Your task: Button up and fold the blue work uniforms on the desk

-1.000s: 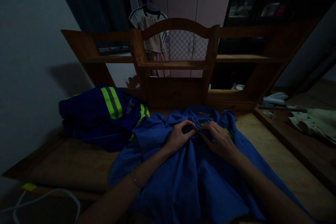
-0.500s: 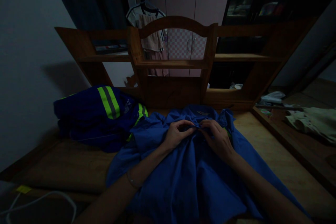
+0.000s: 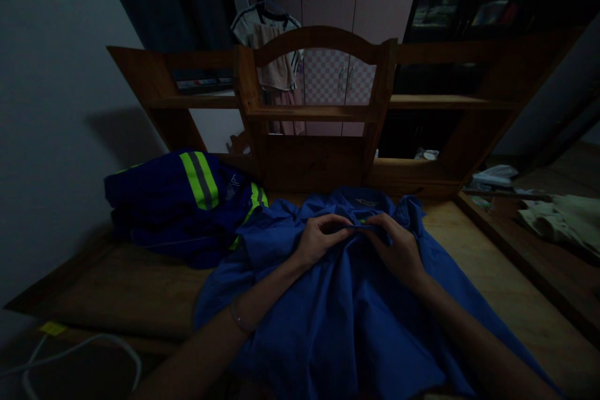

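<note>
A blue work jacket [image 3: 323, 300] lies spread over the wooden desk, its collar with a pale label toward the back. My left hand [image 3: 321, 240] pinches the jacket's front edge between thumb and fingers, just below the collar. Close beside it, my right hand [image 3: 396, 250] grips the same edge, also with thumb and fingertips. The cloth is lifted and gathered between the two hands, and a bit of yellow-green shows behind the fingers. Whether a button or fastener sits under the fingertips is too dark to tell.
A folded dark blue garment [image 3: 169, 206] with yellow-green and grey reflective bands lies to the left. Behind stands the wooden shelf [image 3: 309, 114] on the desk [image 3: 473, 250]. A white cable [image 3: 94, 339] loops at the lower left. Pale cloth [image 3: 562, 219] lies at the right.
My right hand has shifted slightly, and its fingers have parted a little from the left hand's, showing more yellow-green between. The whole view has moved slightly.
</note>
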The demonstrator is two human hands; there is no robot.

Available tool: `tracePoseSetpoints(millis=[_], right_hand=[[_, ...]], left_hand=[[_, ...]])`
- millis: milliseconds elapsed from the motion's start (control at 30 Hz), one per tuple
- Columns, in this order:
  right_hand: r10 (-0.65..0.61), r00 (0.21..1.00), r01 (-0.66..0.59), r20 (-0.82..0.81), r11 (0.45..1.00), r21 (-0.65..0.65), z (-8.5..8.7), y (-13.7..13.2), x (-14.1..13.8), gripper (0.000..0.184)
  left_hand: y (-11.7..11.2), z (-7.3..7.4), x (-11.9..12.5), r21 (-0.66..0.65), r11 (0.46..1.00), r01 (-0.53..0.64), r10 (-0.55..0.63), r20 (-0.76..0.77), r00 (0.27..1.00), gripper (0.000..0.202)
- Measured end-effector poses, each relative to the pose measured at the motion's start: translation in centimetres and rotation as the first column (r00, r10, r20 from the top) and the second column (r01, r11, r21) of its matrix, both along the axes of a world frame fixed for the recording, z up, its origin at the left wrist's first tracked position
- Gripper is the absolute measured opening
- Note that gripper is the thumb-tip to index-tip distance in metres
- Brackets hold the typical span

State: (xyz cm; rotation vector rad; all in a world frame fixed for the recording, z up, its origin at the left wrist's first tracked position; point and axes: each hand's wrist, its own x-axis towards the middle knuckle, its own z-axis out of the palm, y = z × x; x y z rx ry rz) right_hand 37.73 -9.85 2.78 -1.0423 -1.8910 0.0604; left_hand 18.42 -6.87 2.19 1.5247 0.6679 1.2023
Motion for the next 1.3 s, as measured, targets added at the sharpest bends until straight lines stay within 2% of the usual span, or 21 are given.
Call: tracePoseSetpoints(millis=[233, 367, 433, 533, 600, 700, 800, 867, 967, 1100, 1200, 1300], right_hand=[[0.002, 1.000, -0.002, 0.017, 1.000, 0.011, 0.2, -0.1, -0.2, 0.007], [-0.053, 0.998, 0.052, 0.029, 0.998, 0.037, 0.4, -0.2, -0.1, 0.009], [-0.086, 0.996, 0.084, 0.037, 0.995, 0.053, 0.5, -0.1, 0.2, 0.010], [-0.124, 0.991, 0.121, 0.050, 0.991, 0.057, 0.6, 0.3, 1.0, 0.011], [-0.148, 0.987, 0.145, 0.063, 0.988, 0.051, 0.5, 0.7, 1.5, 0.012], [-0.177, 0.980, 0.174, 0.093, 0.984, 0.037, 0.4, 1.2, 2.2, 0.012], [-0.205, 0.973, 0.203, 0.108, 0.979, 0.026, 0.4, 1.5, 2.8, 0.013], [-0.244, 0.966, 0.241, 0.091, 0.970, 0.037, 0.6, 1.7, 3.5, 0.013], [-0.339, 0.940, 0.336, 0.032, 0.939, 0.066, 0.6, 2.2, 4.9, 0.014], [-0.408, 0.913, 0.405, 0.022, 0.910, 0.088, 0.3, 2.7, 6.2, 0.022], [-0.359, 0.933, 0.352, 0.014, 0.920, 0.172, 0.9, 2.1, 5.3, 0.051], [-0.190, 0.976, 0.155, 0.109, 0.951, 0.268, 2.4, 0.4, 2.7, 0.063]], left_hand=[[-0.3, 0.3, 0.2, 0.067, 0.998, 0.002, 0.000, -0.037, 0.999, 0.025], [-0.8, 0.6, 0.4, 0.156, 0.987, -0.050, 0.078, -0.178, 0.981, 0.026], [-1.0, 0.7, 0.4, 0.254, 0.965, -0.068, 0.152, -0.330, 0.932, 0.027], [-1.1, 0.9, -0.2, 0.361, 0.932, 0.023, 0.194, -0.554, 0.809, 0.029], [-0.9, 1.3, -1.0, 0.367, 0.926, 0.085, 0.186, -0.642, 0.743, 0.030], [-0.6, 2.3, -2.6, 0.317, 0.937, 0.148, 0.124, -0.697, 0.706, 0.029], [-0.3, 3.3, -4.1, 0.235, 0.943, 0.235, 0.004, -0.714, 0.700, 0.036], [0.0, 3.6, -4.6, 0.237, 0.937, 0.257, -0.018, -0.701, 0.713, 0.042], [0.6, 3.2, -4.5, 0.313, 0.922, 0.229, 0.035, -0.655, 0.755, 0.045], [0.8, 1.8, -3.5, 0.461, 0.880, 0.111, 0.215, -0.596, 0.773, 0.027], [0.5, 0.7, -2.7, 0.476, 0.875, 0.090, 0.228, -0.569, 0.790, 0.018], [0.2, 0.3, -2.4, 0.449, 0.888, 0.096, 0.182, -0.537, 0.824, 0.012]])
